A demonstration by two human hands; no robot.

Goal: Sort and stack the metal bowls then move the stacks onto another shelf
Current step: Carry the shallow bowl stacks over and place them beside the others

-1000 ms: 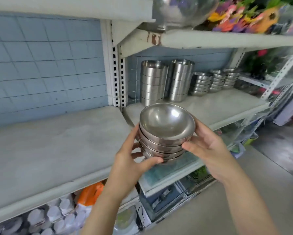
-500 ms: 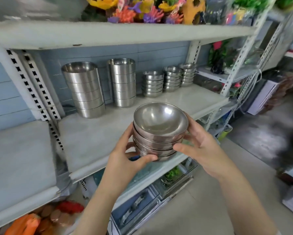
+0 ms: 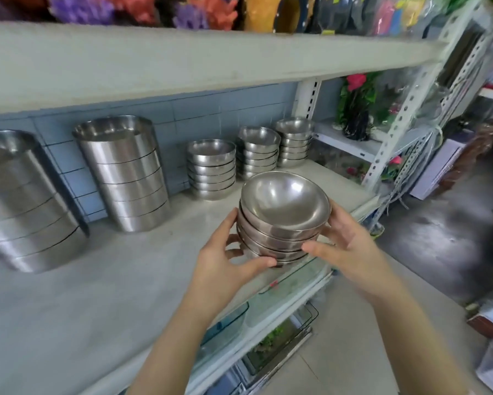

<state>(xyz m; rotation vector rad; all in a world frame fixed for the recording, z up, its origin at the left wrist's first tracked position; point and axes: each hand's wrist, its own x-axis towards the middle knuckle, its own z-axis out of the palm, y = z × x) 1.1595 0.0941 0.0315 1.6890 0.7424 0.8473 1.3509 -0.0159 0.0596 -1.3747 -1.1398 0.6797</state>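
you've carried the stack of bowls (image 3: pixel 282 223) further right along the shelf (image 3: pixel 97 295) and nearer to the stored stacks, and the bare bay on the left has gone from view. your left grip (image 3: pixel 225 263) holds the stack's left side, thumb curled across its near lower edge, fingers wrapped behind. your right grip (image 3: pixel 351 252) clasps the right side, thumb on the near face, fingers round the far rim. the stack is several shallow metal bowls nested together, tilted slightly towards you, held above the shelf's near right part, not touching it.

far behind it three low bowl stacks stand in a row against the blue tiled wall (image 3: pixel 211 109): the left low stack (image 3: pixel 211 169), the middle low stack (image 3: pixel 259 152) and the right low stack (image 3: pixel 293 143), each close beside the next. further left stand two tall stacks of straight-sided tins, the nearer tall stack (image 3: pixel 125 175) and the leftmost tall stack (image 3: pixel 20 201), apart from each other. an upper shelf (image 3: pixel 182 61) runs overhead, carrying coloured ornaments, blurred. artificial flowers (image 3: pixel 356 104) sit in the next bay on the right.
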